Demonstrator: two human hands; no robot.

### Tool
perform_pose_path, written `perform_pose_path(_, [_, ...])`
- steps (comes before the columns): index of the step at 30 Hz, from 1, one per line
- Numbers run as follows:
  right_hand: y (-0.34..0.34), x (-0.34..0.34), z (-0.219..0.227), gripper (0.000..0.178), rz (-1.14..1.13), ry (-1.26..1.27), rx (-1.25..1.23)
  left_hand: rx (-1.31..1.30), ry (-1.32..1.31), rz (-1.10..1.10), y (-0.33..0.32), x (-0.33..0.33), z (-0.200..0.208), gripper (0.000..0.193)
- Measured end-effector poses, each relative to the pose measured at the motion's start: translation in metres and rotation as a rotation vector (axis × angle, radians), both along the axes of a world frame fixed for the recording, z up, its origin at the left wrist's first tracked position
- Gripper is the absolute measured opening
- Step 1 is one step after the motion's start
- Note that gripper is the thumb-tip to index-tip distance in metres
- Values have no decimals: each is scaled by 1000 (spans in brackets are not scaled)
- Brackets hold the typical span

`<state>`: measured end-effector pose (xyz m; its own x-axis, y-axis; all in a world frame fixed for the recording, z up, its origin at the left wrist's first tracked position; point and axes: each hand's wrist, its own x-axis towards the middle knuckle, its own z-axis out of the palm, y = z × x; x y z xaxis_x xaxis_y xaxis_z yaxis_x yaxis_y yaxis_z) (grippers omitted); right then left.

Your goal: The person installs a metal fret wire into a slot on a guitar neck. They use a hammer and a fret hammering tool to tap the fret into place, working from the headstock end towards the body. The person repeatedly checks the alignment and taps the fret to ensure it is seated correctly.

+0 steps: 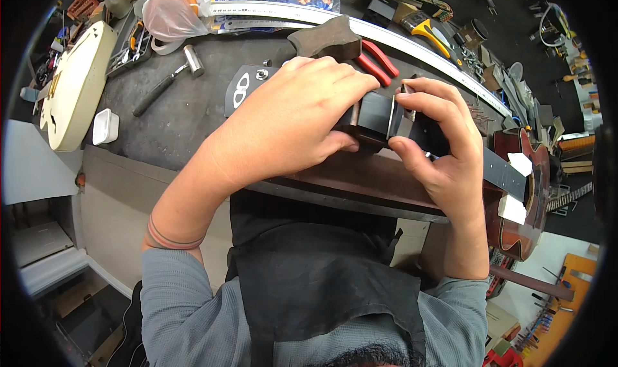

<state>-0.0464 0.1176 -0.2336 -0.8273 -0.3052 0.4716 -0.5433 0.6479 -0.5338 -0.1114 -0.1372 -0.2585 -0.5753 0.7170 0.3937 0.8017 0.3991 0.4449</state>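
Observation:
A guitar (539, 193) lies along the bench's front edge, its red-brown body at the right and its dark fretboard (505, 174) running left beneath my hands. Past my left wrist shows a black headstock (232, 91) with a pale figure-eight shape. My left hand (302, 112) is closed over the neck, fingers on the far side and thumb on the near side. In my right hand (444, 125), fingertips and thumb pinch a thin, flat dark piece with a pale edge, held upright across the fretboard; its exact kind is unclear. White paper pieces (513, 209) sit by the body.
Beyond my hands lie red-handled pliers (376, 63), a dark shaped block (327, 38) and a long white ruler (283, 11). To the left are a hammer (193, 61), a small white tray (105, 127) and a cream guitar body (80, 87). A yellow-handled tool (430, 35) is at back right.

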Motion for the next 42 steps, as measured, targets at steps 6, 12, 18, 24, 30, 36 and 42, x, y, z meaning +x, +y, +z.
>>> perform_pose_path(6, [1, -2, -1, 52, -2, -37, 33, 5, 8, -3, -3, -8, -6, 64])
perform_pose_path(12, [1, -3, -4, 54, -6, -80, -11, 51, 74, -5, -4, -11, -12, 51])
perform_pose_path(18, [2, -4, -6, 55, -1, -70, -1, 77, 145, -13, -6, -14, -14, 43])
perform_pose_path(24, [1, -5, -6, 55, 20, -46, 32, 82, 154, -21, -7, -15, -16, 41])
perform_pose_path(30, [-1, 1, -6, 62, -64, -122, -45, 60, 72, -37, -4, -15, -17, 54])
perform_pose_path(36, [5, -4, -4, 59, -8, -49, 48, -4, 1, -18, 3, -14, -1, 66])
perform_pose_path(42, [6, 6, -4, 62, -21, -122, -48, -42, -2, 7, 11, -8, 8, 66])
